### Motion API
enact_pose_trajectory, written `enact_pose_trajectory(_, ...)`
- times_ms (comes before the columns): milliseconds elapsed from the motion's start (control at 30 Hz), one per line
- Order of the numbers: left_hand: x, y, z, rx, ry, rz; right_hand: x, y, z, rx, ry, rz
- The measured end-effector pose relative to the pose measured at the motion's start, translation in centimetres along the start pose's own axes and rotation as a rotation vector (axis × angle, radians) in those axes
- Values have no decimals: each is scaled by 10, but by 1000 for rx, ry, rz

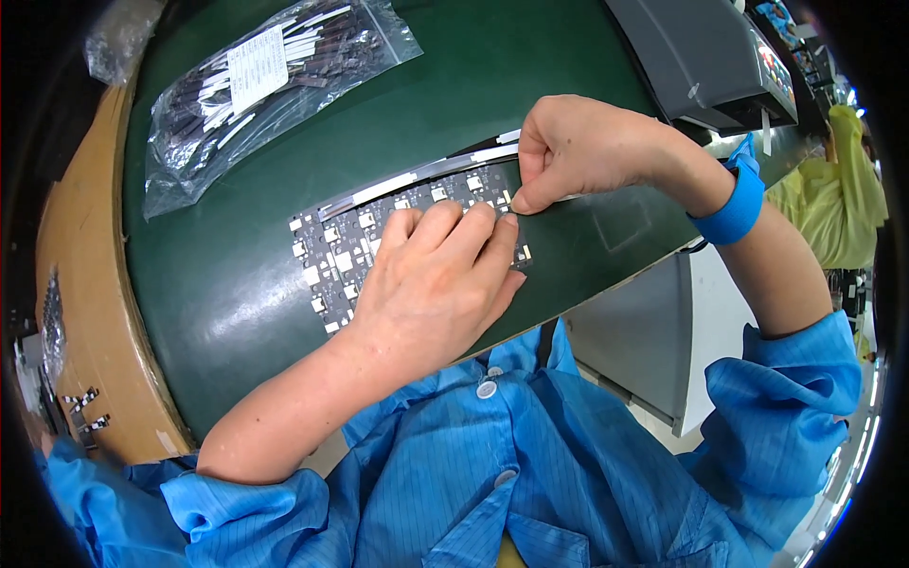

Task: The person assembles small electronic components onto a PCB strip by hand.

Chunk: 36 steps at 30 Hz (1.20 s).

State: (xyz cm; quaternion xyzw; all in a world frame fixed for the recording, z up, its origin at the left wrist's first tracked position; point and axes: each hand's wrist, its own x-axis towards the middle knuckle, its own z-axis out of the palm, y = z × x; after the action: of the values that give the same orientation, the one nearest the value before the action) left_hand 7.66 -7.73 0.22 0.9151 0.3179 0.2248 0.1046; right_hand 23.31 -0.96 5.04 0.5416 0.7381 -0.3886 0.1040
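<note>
Slightly parted, bent fingers of the left hand (431,284) rest on the dark circuit board (324,257), its long axis slanting away rightward, and beyond them black-and-white strips (407,180) run roughly parallel toward the right hand (595,147), thumb and forefinger nearly closed, on what I cannot tell

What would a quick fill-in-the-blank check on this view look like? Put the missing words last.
1. The hand spread across the circuit boards is the person's ____ one.
2. The wristband on the other arm is ____.
3. In the picture, the grey machine stands to the ____ of the plastic bag.
4. The tabletop under the boards is dark ____.

Missing words: left; blue; right; green.
</note>
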Motion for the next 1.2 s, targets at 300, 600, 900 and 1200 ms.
enact_pose_trajectory(300,2,-3,1,-64,41,-15,1,0,-3,-34,-19,-14)
enact_pose_trajectory(600,2,-1,-2,-45,8,-14,2,1,-1,6,-3,-1)
enact_pose_trajectory(900,0,-1,0,-20,-1,11,0,-3,-1,10,-37,37)
enact_pose_trajectory(1200,2,-3,3,31,51,44,-3,-9,-4,-12,-11,30)
